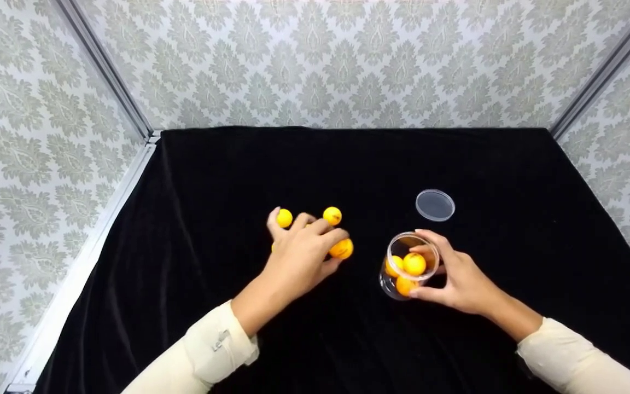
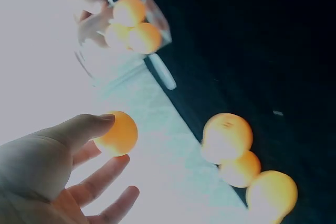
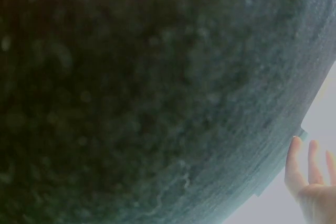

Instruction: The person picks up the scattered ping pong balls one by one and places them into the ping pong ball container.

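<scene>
My left hand (image 1: 301,249) pinches an orange ping-pong ball (image 1: 341,249) between thumb and fingertips, over the black cloth. In the left wrist view that ball (image 2: 119,134) sits at the thumb's tip, the other fingers spread below. Near this hand lie more orange balls, one beyond its fingertips (image 1: 284,218) and another ball (image 1: 332,215) to the right; others are partly hidden beneath the hand. My right hand (image 1: 460,276) grips a clear plastic jar (image 1: 387,284) from its right side. The jar is uncapped, tilted a little, and holds three orange balls (image 1: 414,264).
A round clear lid (image 1: 435,205) lies flat on the black cloth (image 1: 227,164) behind the jar. Patterned wall panels (image 1: 315,71) stand behind and at both sides. The right wrist view is mostly blurred dark fabric, with some fingers (image 3: 312,182) at its lower right.
</scene>
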A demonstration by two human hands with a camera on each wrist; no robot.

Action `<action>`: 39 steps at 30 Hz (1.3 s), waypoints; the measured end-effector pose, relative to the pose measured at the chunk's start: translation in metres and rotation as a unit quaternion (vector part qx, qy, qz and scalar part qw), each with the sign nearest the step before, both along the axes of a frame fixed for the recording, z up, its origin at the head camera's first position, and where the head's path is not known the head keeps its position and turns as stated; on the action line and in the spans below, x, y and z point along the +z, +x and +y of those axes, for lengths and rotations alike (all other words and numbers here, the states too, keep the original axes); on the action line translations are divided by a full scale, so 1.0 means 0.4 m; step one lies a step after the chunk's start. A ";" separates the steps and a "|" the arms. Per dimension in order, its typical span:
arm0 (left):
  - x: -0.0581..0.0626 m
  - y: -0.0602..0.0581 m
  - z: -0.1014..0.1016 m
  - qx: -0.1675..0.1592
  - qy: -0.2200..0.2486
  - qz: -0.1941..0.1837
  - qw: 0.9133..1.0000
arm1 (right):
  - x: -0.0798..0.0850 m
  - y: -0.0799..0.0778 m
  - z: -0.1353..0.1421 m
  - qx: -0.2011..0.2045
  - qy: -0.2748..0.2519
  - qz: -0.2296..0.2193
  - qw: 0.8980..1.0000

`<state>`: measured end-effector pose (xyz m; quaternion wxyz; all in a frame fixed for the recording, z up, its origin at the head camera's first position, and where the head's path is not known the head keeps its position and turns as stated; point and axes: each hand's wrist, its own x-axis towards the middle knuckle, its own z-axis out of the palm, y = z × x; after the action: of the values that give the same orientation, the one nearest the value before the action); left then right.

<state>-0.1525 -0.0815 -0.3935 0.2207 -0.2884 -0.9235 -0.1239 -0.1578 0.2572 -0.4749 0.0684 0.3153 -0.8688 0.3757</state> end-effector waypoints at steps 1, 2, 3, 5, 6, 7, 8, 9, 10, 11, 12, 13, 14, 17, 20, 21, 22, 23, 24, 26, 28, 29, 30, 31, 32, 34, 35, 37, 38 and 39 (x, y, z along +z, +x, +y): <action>0.007 0.000 0.011 -0.005 0.001 0.001 1.000 | 0.000 0.000 0.000 0.000 0.001 0.000 1.000; 0.013 0.000 0.022 -0.010 0.002 0.002 1.000 | 0.001 0.001 0.000 -0.001 0.001 -0.002 1.000; 0.020 0.000 0.033 -0.015 0.002 0.004 1.000 | 0.001 0.001 0.000 -0.002 0.002 -0.002 1.000; 0.031 0.001 0.054 -0.024 0.002 0.005 1.000 | 0.002 0.001 -0.001 -0.003 0.000 -0.004 1.000; 0.037 0.001 0.064 -0.029 0.001 0.007 1.000 | 0.002 0.002 -0.002 -0.003 -0.002 -0.003 1.000; 0.043 0.002 0.073 -0.032 -0.001 0.009 0.999 | 0.002 0.002 -0.002 -0.003 -0.002 -0.004 1.000; 0.048 0.002 0.082 -0.035 -0.003 0.012 0.999 | 0.002 0.002 -0.003 -0.002 -0.006 -0.002 1.000; 0.054 0.003 0.090 -0.038 -0.004 0.015 0.999 | 0.002 0.002 -0.004 -0.001 -0.010 0.000 1.000; 0.059 0.004 0.099 -0.041 -0.006 0.018 0.999 | 0.002 0.003 -0.005 0.000 -0.013 0.002 1.000; 0.063 0.004 0.107 -0.043 -0.007 0.020 0.999 | 0.002 0.003 -0.006 0.002 -0.013 0.003 1.000; 0.068 0.005 0.114 -0.044 -0.008 0.021 0.999 | 0.002 0.003 -0.006 0.002 -0.014 0.003 1.000; 0.072 0.006 0.121 -0.046 -0.008 0.019 0.999 | 0.002 0.004 -0.007 0.003 -0.013 0.001 1.000; 0.075 0.008 0.128 -0.048 -0.009 0.018 0.999 | 0.003 0.004 -0.007 0.003 -0.015 -0.002 1.000; 0.081 0.010 0.148 -0.054 -0.009 0.012 0.998 | 0.006 0.006 -0.007 0.002 -0.004 -0.011 1.000; 0.082 0.012 0.168 -0.059 -0.009 0.007 0.998 | 0.005 0.006 -0.007 0.001 -0.006 -0.008 1.000; 0.082 0.011 0.176 -0.060 -0.009 0.006 0.998 | 0.005 0.006 -0.006 0.001 -0.007 -0.004 1.000; 0.081 0.011 0.184 -0.062 -0.009 0.005 0.998 | 0.004 0.007 -0.006 -0.001 -0.011 -0.005 1.000; 0.081 0.010 0.193 -0.063 -0.010 0.005 0.998 | 0.003 0.007 -0.006 -0.002 -0.015 -0.004 1.000; 0.081 0.010 0.201 -0.065 -0.011 0.003 0.998 | 0.002 0.008 -0.005 -0.002 -0.020 -0.004 1.000; 0.080 0.009 0.215 -0.067 -0.015 0.000 0.998 | 0.001 0.009 -0.006 -0.002 -0.026 -0.010 1.000; 0.079 0.009 0.225 -0.068 -0.021 -0.004 0.997 | 0.000 0.010 -0.006 -0.002 -0.026 -0.020 0.999; 0.079 0.009 0.229 -0.068 -0.024 -0.007 0.997 | -0.001 0.010 -0.007 0.000 -0.025 -0.021 0.999; 0.079 0.009 0.231 -0.069 -0.027 -0.009 0.997 | -0.001 0.010 -0.007 0.000 -0.025 -0.023 0.999; 0.078 0.009 0.233 -0.068 -0.029 -0.011 0.997 | 0.000 0.010 -0.008 0.000 -0.024 -0.025 0.999; 0.077 0.009 0.235 -0.068 -0.031 -0.012 0.997 | 0.000 0.010 -0.008 -0.001 -0.023 -0.026 0.999; 0.076 0.008 0.237 -0.069 -0.032 -0.012 0.997 | 0.000 0.010 -0.008 -0.001 -0.022 -0.022 0.999; 0.075 0.008 0.237 -0.069 -0.031 -0.012 0.997 | 0.001 0.010 -0.008 -0.002 -0.023 -0.022 0.999; 0.072 0.007 0.237 -0.068 -0.030 -0.010 0.997 | 0.001 0.010 -0.008 -0.002 -0.023 -0.023 0.999; 0.071 0.007 0.237 -0.066 -0.031 -0.009 0.997 | 0.001 0.010 -0.008 -0.001 -0.024 -0.023 0.999; 0.070 0.007 0.237 -0.065 -0.031 -0.008 0.997 | 0.002 0.010 -0.007 0.000 -0.025 -0.022 0.999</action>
<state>-0.1498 0.0134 -0.3654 0.1956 -0.3536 -0.9079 -0.1114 -0.1537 0.2542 -0.4741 0.0569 0.3048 -0.8607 0.4039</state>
